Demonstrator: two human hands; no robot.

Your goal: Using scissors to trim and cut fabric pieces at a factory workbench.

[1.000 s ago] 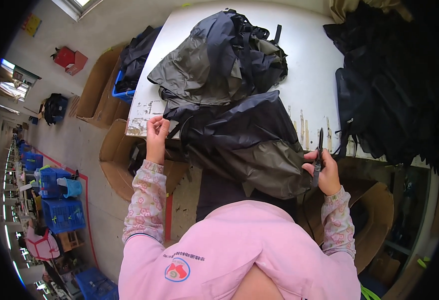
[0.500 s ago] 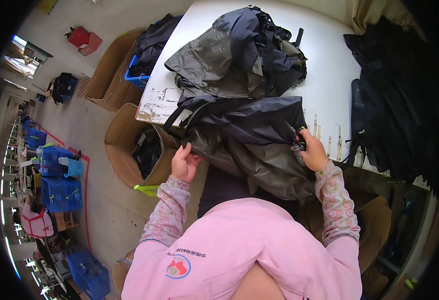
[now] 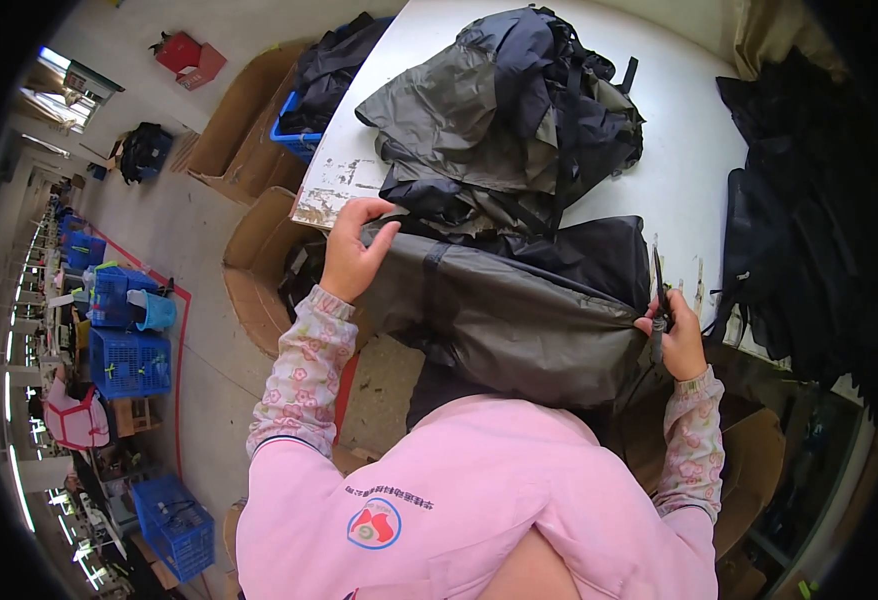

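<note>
A dark grey and black sewn fabric piece (image 3: 529, 310), perhaps a bag, hangs over the table's near edge toward my lap. At its upper left corner, my left hand (image 3: 356, 250) has the edge between thumb and forefinger. My right hand (image 3: 677, 335) is closed around small dark scissors (image 3: 658, 290), whose blades point away from me. That hand's thumb and fingertip also pinch the fabric's right end, drawing folds toward it. Beyond lies a crumpled heap of similar grey and black fabric (image 3: 459, 110) with straps.
The worn white table (image 3: 684, 190) carries a black fabric stack (image 3: 809, 220) at right. Left of it stand a cardboard box (image 3: 254, 265) holding dark pieces and a blue crate (image 3: 294, 135) of black fabric. More blue crates (image 3: 129, 362) line the floor farther left.
My left hand has moved up and left to the fabric's upper corner. The piece has been turned and spread, with more grey showing. My right hand has shifted right and nearer, scissors blades now upright.
</note>
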